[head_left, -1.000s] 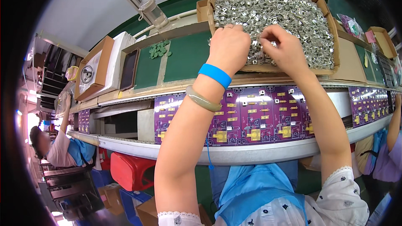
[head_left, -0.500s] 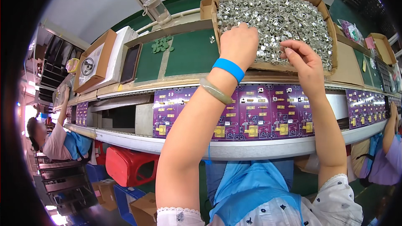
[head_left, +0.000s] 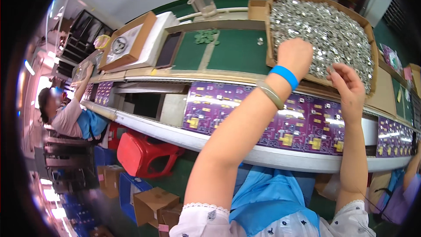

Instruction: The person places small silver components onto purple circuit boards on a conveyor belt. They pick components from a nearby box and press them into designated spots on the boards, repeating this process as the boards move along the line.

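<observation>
A shallow cardboard box (head_left: 375, 39) holds a heap of small silvery metal parts (head_left: 324, 22). Over its near left part is my left hand (head_left: 296, 58), bent into a fist with its fingertips turned away from sight. That wrist wears a blue band (head_left: 285, 76) and a pale bangle (head_left: 271, 95). At the box's near edge, my right hand (head_left: 349, 88) pinches thumb and fingers together; anything between them is too small to name. Below both hands, a row of purple circuit boards (head_left: 210, 105) lies along the metal-railed line, partly covered by my left forearm.
Left of the box, green pieces (head_left: 206, 37) lie on a green work surface (head_left: 239, 57). Beyond are a clear lidded jar (head_left: 203, 0) and an open carton (head_left: 131, 39). A red stool (head_left: 140, 153) stands below the rail (head_left: 149, 128). Co-workers sit at both ends.
The view has turned, so the bench and box appear farther right and tilted. Both hands stay at the box, their fingers still drawn together.
</observation>
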